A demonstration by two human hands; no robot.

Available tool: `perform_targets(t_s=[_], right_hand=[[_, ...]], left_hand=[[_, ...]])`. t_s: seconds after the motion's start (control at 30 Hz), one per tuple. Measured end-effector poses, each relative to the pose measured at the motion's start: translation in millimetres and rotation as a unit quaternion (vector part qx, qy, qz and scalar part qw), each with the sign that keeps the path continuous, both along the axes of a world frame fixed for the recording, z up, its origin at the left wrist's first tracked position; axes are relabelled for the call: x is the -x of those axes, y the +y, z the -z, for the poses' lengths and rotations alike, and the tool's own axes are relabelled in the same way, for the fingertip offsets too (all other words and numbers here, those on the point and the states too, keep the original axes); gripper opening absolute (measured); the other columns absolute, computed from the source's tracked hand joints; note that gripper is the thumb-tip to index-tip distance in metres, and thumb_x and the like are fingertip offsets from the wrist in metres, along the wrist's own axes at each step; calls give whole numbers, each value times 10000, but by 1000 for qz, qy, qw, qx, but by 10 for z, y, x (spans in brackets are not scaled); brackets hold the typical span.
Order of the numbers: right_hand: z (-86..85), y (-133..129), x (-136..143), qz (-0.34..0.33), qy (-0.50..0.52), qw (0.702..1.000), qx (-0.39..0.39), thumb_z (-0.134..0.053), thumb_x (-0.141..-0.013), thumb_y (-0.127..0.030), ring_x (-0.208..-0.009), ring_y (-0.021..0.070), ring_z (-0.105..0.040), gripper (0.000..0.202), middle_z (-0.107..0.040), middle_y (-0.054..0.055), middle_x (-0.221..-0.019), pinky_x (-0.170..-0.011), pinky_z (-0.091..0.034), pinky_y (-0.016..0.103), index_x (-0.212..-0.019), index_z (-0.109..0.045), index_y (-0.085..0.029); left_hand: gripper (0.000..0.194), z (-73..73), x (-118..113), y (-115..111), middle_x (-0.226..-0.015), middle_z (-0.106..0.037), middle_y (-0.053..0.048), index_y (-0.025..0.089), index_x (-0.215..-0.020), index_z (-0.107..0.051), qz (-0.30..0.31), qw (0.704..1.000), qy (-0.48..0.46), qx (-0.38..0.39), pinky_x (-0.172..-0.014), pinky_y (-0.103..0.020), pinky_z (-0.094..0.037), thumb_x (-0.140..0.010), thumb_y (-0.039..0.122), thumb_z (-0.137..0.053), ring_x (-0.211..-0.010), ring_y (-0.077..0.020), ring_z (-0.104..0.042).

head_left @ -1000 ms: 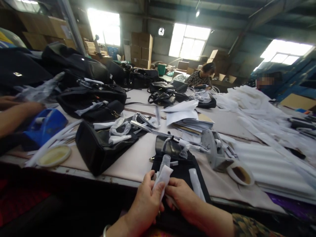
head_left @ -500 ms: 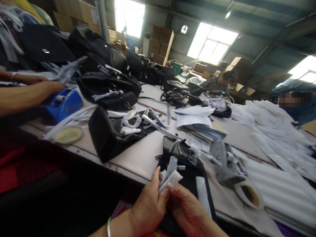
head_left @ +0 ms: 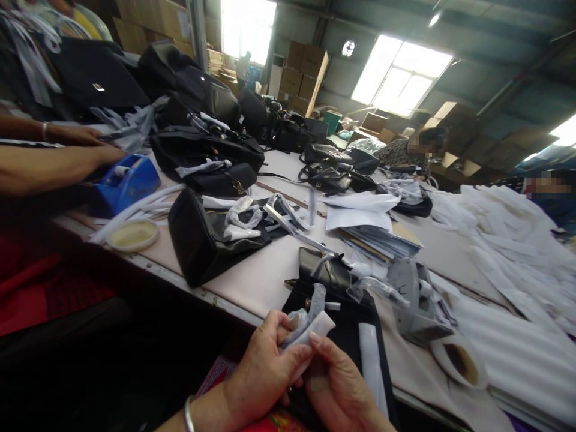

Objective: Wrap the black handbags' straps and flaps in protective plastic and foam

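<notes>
A black handbag (head_left: 366, 306) lies at the table's front edge, partly over my lap. Above it, my left hand (head_left: 261, 366) is closed around a strap wrapped in white foam sheet (head_left: 315, 330) and clear film. My right hand (head_left: 337, 378) pinches the near edge of the same foam with thumb and fingers. Part of the strap is hidden in the fingers. A second white foam wrap (head_left: 371, 354) runs down the bag's right side. Against the bag's right stands a grey tape dispenser (head_left: 405, 297), with a tape roll (head_left: 459, 360) in front of it.
Another black bag (head_left: 198, 240) with wrapped handles lies to the left. Beyond are a stack of papers (head_left: 360, 219) and piled white sheets (head_left: 495, 222). At far left, a co-worker's arms (head_left: 58, 156) reach past a blue tape dispenser (head_left: 130, 183). A yellowish tape roll (head_left: 134, 234) lies near the edge.
The view has swung slightly, shifting the background to the right. My left fingers have curled further around the wrapped strap; both hands stay on it.
</notes>
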State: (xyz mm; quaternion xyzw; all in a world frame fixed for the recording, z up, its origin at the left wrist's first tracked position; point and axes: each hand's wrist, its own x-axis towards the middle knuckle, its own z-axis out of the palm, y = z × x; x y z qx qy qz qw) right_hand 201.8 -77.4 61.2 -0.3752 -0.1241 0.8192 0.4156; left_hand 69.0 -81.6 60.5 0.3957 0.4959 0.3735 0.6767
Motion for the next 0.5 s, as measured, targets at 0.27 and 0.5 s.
perform_targets(t_s=[0.27, 0.5], right_hand=[[-71, 22, -113, -37, -39, 998, -40, -749, -798, -427, -655, 173, -596, 340, -705, 84, -818, -615, -490, 290, -940, -739, -118], [-80, 44, -439, -165, -257, 949, -73, -768, -781, -509, -428, 59, -436, 403, -618, 10, -597, -385, -225, 168, -863, -677, -125]], left_hand=[[428, -59, -35, 34, -618, -597, 30, 187, -987, -578, 2, 999, 10, 31, -279, -138, -348, -817, 562, -695, -370, -84, -474], [478, -40, -17, 58, -588, -613, 32, 176, -1007, -550, -8, 999, 0, 39, -276, -134, -316, -814, 596, -673, -313, -62, -414]])
